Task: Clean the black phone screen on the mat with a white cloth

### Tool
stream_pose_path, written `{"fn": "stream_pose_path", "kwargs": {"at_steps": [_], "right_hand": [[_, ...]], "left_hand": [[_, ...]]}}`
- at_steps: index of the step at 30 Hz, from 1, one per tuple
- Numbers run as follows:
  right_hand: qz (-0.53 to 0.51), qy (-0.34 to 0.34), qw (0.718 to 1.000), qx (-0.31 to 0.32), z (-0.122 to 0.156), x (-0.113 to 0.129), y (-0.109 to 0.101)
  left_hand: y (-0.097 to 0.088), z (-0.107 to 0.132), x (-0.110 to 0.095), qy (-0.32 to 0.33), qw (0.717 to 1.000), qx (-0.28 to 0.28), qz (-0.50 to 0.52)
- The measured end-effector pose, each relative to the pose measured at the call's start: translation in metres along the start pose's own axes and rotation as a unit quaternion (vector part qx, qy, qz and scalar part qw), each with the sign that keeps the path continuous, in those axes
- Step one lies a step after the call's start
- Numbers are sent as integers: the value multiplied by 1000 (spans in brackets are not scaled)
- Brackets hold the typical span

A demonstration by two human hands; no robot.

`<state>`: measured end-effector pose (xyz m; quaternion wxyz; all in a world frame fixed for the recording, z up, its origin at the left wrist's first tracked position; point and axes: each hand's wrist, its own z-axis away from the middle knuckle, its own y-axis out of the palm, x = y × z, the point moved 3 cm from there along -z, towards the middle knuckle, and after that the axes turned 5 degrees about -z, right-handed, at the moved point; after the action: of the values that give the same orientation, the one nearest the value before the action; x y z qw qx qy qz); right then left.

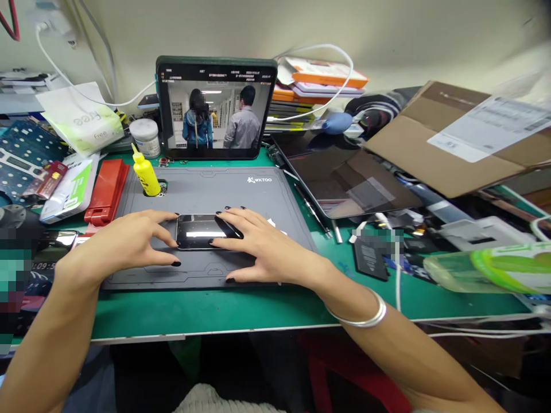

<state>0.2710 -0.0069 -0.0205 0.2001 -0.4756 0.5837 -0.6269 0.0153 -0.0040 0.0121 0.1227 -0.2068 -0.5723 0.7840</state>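
Note:
A black phone (198,230) lies flat, screen up, on a grey work mat (206,189) in front of me. My left hand (124,241) rests on the mat at the phone's left end, fingertips touching its edge, fingers spread. My right hand (258,244) lies over the phone's right end, fingers stretched out across the glass and the mat. A silver bangle (359,312) circles my right wrist.
A tablet (215,109) playing a video stands behind the mat, with a yellow bottle (145,172) and white jar (145,136) to its left. Red case (105,192), a dark tablet (344,172), a cardboard box (456,137), tools and cables crowd the green bench (258,307).

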Motion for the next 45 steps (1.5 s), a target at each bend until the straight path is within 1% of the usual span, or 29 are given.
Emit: {"fn": "stream_pose_path", "kwargs": {"at_steps": [3,6,8,10,12,14,15,16,17,18,20,21,22,23,24,26,28,32,34,35,38,40,43,45], "right_hand": [[4,24,999,-21,5,-10,-6],[16,54,996,-62,15,-24,-18],[20,85,993,-74,24,-34,-27],[15,127,991,-49,32,-43,-32],[1,155,988,-4,37,-48,-33],[-22,155,987,34,38,-49,-32],[-35,149,987,39,37,-48,-32],[-46,144,988,30,36,-47,-33],[-52,142,988,3,34,-46,-34],[-49,145,987,-40,33,-45,-36],[-33,154,977,-146,30,-43,-40],[-29,151,969,-191,29,-42,-41],[-31,140,965,-219,28,-40,-40],[-39,119,965,-229,26,-38,-37],[-50,89,969,-225,23,-36,-33],[-57,21,980,-189,17,-29,-23],[-45,-32,986,-156,12,-22,-13],[-31,-90,986,-136,7,-11,0],[-29,-104,986,-127,6,-8,2],[-25,-100,987,-127,6,-8,2],[-17,-59,989,-132,6,-11,-1],[-28,-48,990,-132,7,-11,-3],[-62,-84,988,-109,6,-6,-1],[-66,-101,988,-94,5,-3,1]], "left_hand": [[-1,0,-1,1,1000,-4,-3],[1,0,0,-1,1000,-4,-14],[2,0,0,0,1000,-10,-22],[3,1,-1,5,999,-20,-27],[3,1,-4,8,999,-27,-31],[3,1,-6,9,999,-29,-37],[3,0,-6,11,999,-29,-41],[3,-1,-7,14,998,-31,-45],[4,-2,-8,20,998,-36,-49],[4,-4,-8,27,997,-44,-53],[4,-7,-9,44,995,-59,-64],[4,-9,-9,50,994,-65,-71],[5,-11,-9,53,993,-69,-79],[5,-12,-9,55,992,-71,-85],[5,-13,-9,55,992,-73,-89],[6,-14,-9,54,992,-74,-91],[7,-14,-9,50,992,-77,-92],[9,-14,-8,38,991,-83,-93],[10,-14,-8,36,992,-77,-94],[10,-14,-8,35,992,-76,-94],[10,-14,-9,35,992,-76,-91],[10,-14,-9,33,993,-74,-89],[9,-14,-10,29,993,-76,-87],[8,-14,-10,28,993,-76,-83]]}}
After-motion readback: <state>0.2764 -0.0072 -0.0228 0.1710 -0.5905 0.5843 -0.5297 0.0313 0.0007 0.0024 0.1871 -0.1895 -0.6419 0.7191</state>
